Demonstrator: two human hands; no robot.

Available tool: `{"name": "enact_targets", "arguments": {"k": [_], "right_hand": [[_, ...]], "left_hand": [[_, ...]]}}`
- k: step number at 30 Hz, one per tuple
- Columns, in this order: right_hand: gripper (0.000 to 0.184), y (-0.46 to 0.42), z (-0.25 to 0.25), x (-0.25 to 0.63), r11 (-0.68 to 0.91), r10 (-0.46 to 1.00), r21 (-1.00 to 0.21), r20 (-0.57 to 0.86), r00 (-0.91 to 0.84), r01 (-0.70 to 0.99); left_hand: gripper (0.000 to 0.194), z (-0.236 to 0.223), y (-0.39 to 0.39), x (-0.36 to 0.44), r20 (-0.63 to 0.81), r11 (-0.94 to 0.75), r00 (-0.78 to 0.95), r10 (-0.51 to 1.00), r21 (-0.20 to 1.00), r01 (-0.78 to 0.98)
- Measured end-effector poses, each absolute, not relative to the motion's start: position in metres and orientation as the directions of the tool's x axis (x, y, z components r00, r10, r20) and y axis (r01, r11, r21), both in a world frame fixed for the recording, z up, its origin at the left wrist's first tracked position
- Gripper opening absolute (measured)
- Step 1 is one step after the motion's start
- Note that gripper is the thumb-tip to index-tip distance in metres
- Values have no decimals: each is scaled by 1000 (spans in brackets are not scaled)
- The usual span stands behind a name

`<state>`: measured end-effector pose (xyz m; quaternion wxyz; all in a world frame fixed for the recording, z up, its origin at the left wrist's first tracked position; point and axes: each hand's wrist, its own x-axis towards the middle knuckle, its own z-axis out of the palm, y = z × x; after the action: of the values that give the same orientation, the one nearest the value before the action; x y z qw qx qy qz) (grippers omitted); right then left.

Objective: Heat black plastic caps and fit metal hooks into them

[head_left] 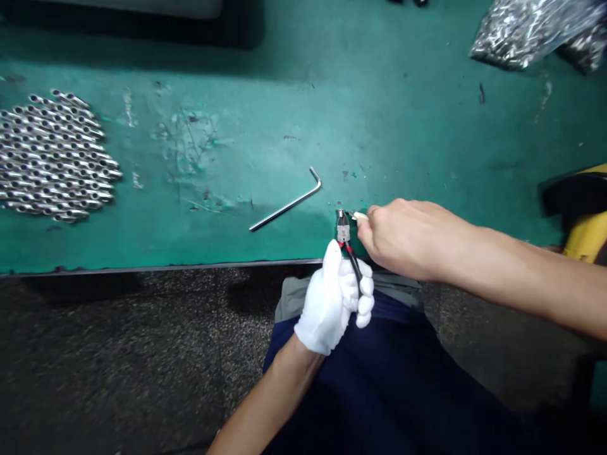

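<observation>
From the head view, a white cotton-gloved left hand (329, 300) is clamping steel pliers with black-and-red handles (345, 243) upright at the bench edge, while a bare right hand (403, 237) is pinching a small pale piece (360, 216) just beside the pliers' jaws. The hands are close together. An L-shaped steel hex key (289, 201) is lying on a scuffed green workbench (237, 76), well apart from a heap of shiny hollow metal tubes (54, 155), and a glittering plastic bag of small metal parts (521, 35) is sitting farther back.

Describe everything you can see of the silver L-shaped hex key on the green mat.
The hex key is one bent, shiny steel-looking bar. It lies flat on the green work mat near its front edge, long arm slanting to the front left, short arm turned back at the right end. Only the mat touches it.
</observation>
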<state>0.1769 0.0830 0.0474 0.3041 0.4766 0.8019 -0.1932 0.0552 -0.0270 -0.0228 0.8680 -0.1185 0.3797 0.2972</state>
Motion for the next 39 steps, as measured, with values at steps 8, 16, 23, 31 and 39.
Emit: {"name": "enact_targets", "arguments": {"k": [8, 16, 23, 31, 39], "right_hand": [[38, 62, 45, 189, 395, 834, 80, -450, -320, 915], [33, 54, 28, 187, 509, 833, 153, -338, -439, 847], [35, 58, 27, 190, 567, 799, 169, -351, -488, 806], [34, 67, 25, 196, 642, 748, 185, -361, -556, 744], [38, 69, 22, 201, 680, 723, 200, -344, -600, 705]], "left_hand": [[62, -36, -32, 45, -540, 720, 743, 396, -320, -616], [63, -27, -31, 39, -418, 620, 804, 423, -514, -593], [65, -27, -31, 34, -354, 576, 841, 409, -615, -539], [65, -29, -32, 30, -316, 589, 872, 373, -645, -486], [68, -29, -31, 31, -322, 583, 876, 359, -656, -479]]}}
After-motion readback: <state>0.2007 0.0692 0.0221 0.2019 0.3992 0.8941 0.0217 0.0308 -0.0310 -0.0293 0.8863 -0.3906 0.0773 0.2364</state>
